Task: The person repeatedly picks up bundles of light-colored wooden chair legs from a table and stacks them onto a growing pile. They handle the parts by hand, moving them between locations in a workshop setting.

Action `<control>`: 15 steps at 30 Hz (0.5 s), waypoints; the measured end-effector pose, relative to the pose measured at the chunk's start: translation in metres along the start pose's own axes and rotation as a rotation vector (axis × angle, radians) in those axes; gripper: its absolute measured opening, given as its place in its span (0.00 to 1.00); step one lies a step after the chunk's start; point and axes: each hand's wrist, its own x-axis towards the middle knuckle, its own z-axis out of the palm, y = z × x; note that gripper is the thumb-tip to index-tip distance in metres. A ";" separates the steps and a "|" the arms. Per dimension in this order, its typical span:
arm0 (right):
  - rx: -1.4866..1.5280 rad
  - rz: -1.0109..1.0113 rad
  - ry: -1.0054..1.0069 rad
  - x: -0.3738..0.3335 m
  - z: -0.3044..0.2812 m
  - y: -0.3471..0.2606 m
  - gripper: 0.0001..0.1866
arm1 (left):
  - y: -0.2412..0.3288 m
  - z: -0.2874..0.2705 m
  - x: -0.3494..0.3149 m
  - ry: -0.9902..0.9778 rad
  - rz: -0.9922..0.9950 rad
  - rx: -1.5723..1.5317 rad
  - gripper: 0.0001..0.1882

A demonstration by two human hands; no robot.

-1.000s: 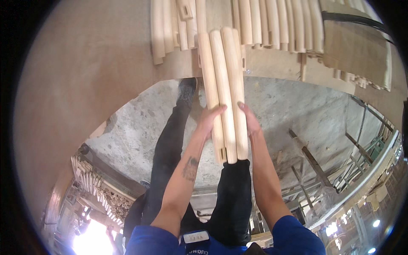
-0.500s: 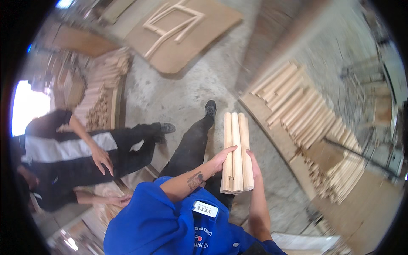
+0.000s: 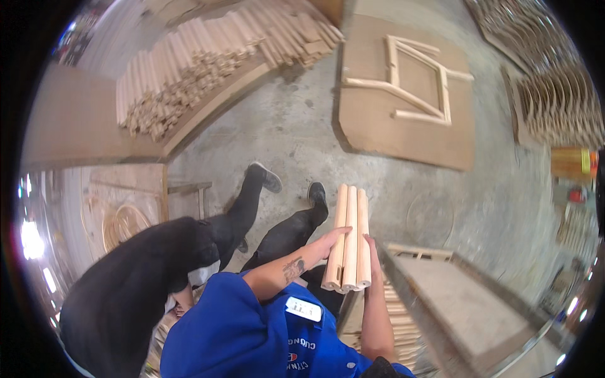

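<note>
A bundle of three pale round wooden rods (image 3: 350, 252) is held upright side by side in front of my blue shirt. My left hand (image 3: 334, 241) grips the bundle from its left side, thumb lying across the front. From the right side my right hand (image 3: 373, 255) closes on it, most of its fingers hidden behind the wood. The near end of the left rod shows a short slot, and small holes show in the near end faces.
A big stack of wooden rods (image 3: 183, 75) lies at the far left. A wooden frame (image 3: 419, 82) rests on a brown board (image 3: 409, 148) on the floor. Curved slatted parts (image 3: 554, 101) stand far right. Close on the left, a person in black (image 3: 145, 277) bends over. A tray-like table (image 3: 466, 296) is near right.
My body has turned, so the framed board has shifted right in view and the left stack shows more fully. The same rods stay in both hands. The other person has bent over.
</note>
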 end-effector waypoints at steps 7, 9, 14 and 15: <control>-0.353 0.053 -0.078 0.055 0.158 -0.170 0.33 | 0.181 0.040 -0.054 -0.111 0.382 -0.241 0.29; -0.387 0.060 -0.200 0.072 0.211 -0.204 0.33 | 0.228 0.040 -0.080 -0.060 0.481 -0.262 0.29; -0.559 0.034 -0.466 0.151 0.359 -0.254 0.32 | 0.355 0.000 -0.141 -0.024 0.752 -0.357 0.28; -0.572 0.085 -0.513 0.172 0.381 -0.258 0.32 | 0.375 -0.013 -0.152 -0.016 0.794 -0.373 0.29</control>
